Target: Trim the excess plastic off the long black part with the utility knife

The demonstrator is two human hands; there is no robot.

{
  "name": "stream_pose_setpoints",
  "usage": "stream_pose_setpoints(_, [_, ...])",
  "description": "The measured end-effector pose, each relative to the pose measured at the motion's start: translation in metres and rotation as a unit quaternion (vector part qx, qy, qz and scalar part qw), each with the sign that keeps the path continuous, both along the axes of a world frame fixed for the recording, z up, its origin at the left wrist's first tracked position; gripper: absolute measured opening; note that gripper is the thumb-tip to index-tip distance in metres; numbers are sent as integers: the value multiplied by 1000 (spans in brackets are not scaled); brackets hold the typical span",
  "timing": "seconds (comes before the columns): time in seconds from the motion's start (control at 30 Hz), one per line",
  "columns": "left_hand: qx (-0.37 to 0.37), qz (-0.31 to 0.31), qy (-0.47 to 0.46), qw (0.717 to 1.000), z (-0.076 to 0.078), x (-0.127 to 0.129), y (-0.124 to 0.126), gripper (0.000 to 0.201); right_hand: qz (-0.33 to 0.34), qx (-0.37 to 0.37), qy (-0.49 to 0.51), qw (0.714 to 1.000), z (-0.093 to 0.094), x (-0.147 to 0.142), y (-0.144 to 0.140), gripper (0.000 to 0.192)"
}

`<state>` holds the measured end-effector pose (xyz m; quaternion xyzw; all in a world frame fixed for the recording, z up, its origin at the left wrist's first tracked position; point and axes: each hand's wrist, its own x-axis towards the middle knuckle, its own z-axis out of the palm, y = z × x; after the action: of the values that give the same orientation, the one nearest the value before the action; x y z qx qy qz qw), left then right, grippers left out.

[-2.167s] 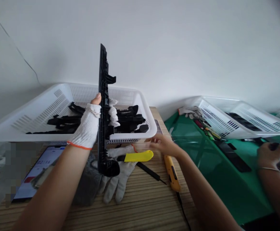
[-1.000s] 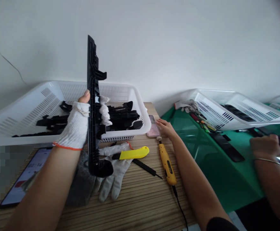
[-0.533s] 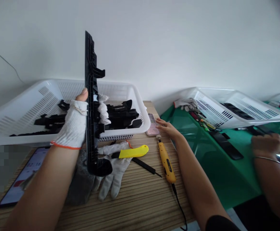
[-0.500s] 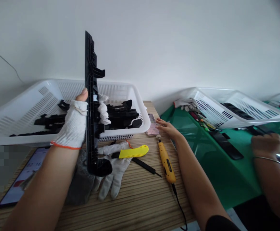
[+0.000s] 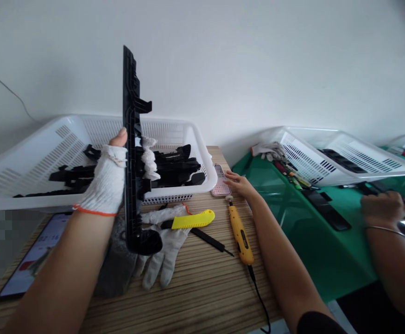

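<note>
Gripping a black plastic rail (image 5: 130,139) upright at frame centre-left, the gloved left hand (image 5: 110,181) is hiding its midsection; the right hand (image 5: 239,183) is resting open beside a pink phone (image 5: 219,183).

Right hand (image 5: 240,183) is off the yellow scraper (image 5: 192,219) area where it sat 2.2 s ago; now further up-frame, fingertips at the pink phone (image 5: 219,182) beside the basket (image 5: 202,153). Yellow rotary tool (image 5: 240,236) is now fully exposed. Black plastic bar (image 5: 131,153) in left hand (image 5: 107,183) sits further left in frame. Co-worker's hand (image 5: 379,208), right edge, shifts slightly left.
</note>
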<state>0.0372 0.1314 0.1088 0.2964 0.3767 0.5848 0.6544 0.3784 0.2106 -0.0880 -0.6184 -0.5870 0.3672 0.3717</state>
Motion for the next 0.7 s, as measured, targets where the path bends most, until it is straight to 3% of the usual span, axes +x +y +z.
stream_pose_setpoints(0.1, [7, 1, 16, 1000, 0, 0, 1, 59, -18, -3, -30, 999, 5, -9, 0, 51])
stream_pose_setpoints(0.23, [19, -10, 36, 999, -4, -4, 4, 59, -44, -11, -83, 996, 5, -21, 0, 69])
stream_pose_setpoints(0.43, [27, -18, 39, 999, -7, -6, 5, 61, -47, -1, -135, 990, 0, -26, 1, 81])
stream_pose_setpoints(0.57, [9, 8, 28, 1000, -4, -4, 4, 60, -27, -15, -75, 997, 5, -15, 0, 69])
stream_pose_setpoints(0.7, [17, -6, 23, 1000, -7, -6, 6, 55, 55, -54, 14, 997, 11, 6, -8, 60])
